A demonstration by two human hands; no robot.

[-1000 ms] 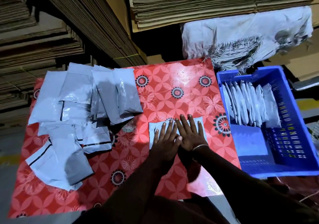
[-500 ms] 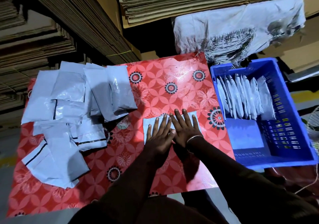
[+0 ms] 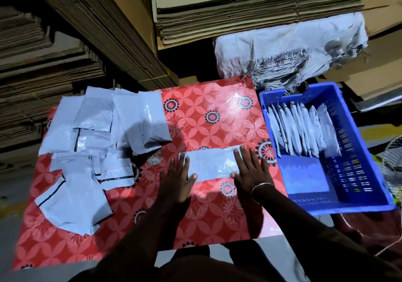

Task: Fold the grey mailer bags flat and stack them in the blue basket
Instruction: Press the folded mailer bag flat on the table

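Loose grey mailer bags (image 3: 87, 149) crowd the worktop's (image 3: 217, 216) left; at centre, the left hand (image 3: 177, 180) and right hand (image 3: 250, 170) press flat-fingered on one folded mailer bag (image 3: 212, 164); folded bags (image 3: 300, 129) line the blue basket (image 3: 356, 151) at right.

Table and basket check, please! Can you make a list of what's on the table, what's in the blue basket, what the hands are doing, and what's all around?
Surface: red flowered tablecloth, glossy.
Job's things: grey mailer bag flat near the front edge; pile of loose mailer bags on the left; folded bags standing in a row in the blue basket.
Clutter: nothing seen.
Grip: left hand and right hand flat, pressing the bag's ends.
Cables: thin cord at the right edge.
Surroundings: stacked cardboard; white cloth.
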